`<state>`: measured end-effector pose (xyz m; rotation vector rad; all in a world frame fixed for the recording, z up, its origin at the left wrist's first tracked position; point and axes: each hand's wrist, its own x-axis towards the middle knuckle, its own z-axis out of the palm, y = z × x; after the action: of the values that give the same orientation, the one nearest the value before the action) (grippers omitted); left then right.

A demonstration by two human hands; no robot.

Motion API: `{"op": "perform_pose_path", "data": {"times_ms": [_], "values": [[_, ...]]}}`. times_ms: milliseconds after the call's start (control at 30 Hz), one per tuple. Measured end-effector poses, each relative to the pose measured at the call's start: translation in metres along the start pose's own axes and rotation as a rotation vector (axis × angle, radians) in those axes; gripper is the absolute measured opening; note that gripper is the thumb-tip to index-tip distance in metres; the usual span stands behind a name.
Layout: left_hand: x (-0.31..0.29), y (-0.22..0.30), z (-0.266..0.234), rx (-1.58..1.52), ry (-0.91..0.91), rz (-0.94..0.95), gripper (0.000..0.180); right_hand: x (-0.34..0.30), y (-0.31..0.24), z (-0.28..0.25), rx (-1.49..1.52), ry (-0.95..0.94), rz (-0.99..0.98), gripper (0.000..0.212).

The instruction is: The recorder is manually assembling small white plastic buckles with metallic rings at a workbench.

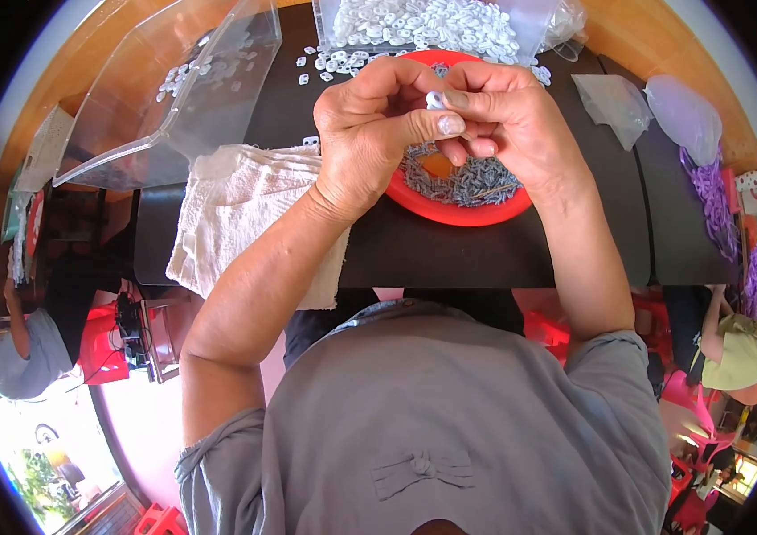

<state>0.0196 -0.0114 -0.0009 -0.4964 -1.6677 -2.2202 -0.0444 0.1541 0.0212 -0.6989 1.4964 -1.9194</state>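
My left hand (369,134) and my right hand (521,120) meet above a red bowl (463,217), fingers pinched together. Between their fingertips is a small white plastic piece (434,101), rounded at the end, mostly covered by the thumbs. Whether a second small part is in the pinch is hidden. Many small slim grey parts (476,185) lie in the bowl, along with something orange (437,165). Beyond my hands a heap of small white oval pieces (423,22) fills a transparent bin, and several have spilled onto the dark table (450,254).
A transparent plastic bin (120,116) stands tilted at the left with white pieces inside. By my left forearm lies a cream cloth (236,214). Plastic bags (686,116) and purple cords (712,201) are at the right. Other people (744,352) sit on both sides.
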Motion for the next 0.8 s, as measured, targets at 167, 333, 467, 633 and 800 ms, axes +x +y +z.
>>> {"op": "perform_pose_path", "data": {"times_ms": [167, 333, 467, 633, 800], "values": [[0.001, -0.003, -0.003, 0.006, 0.009, 0.01, 0.019, 0.001, -0.001, 0.002, 0.029, -0.021, -0.011, 0.023], [0.004, -0.005, 0.001, -0.089, 0.025, -0.019, 0.022, -0.003, -0.01, 0.005, -0.114, 0.072, -0.067, 0.024], [0.005, -0.009, -0.003, -0.018, 0.043, 0.048, 0.027, -0.005, -0.013, 0.003, -0.105, 0.091, -0.04, 0.024], [0.005, -0.008, -0.002, -0.041, 0.043, 0.055, 0.027, -0.006, -0.015, 0.003, -0.188, 0.108, -0.051, 0.023], [0.006, -0.009, -0.003, 0.037, 0.057, 0.01, 0.025, -0.003, -0.01, 0.009, -0.247, 0.181, -0.118, 0.02]]}}
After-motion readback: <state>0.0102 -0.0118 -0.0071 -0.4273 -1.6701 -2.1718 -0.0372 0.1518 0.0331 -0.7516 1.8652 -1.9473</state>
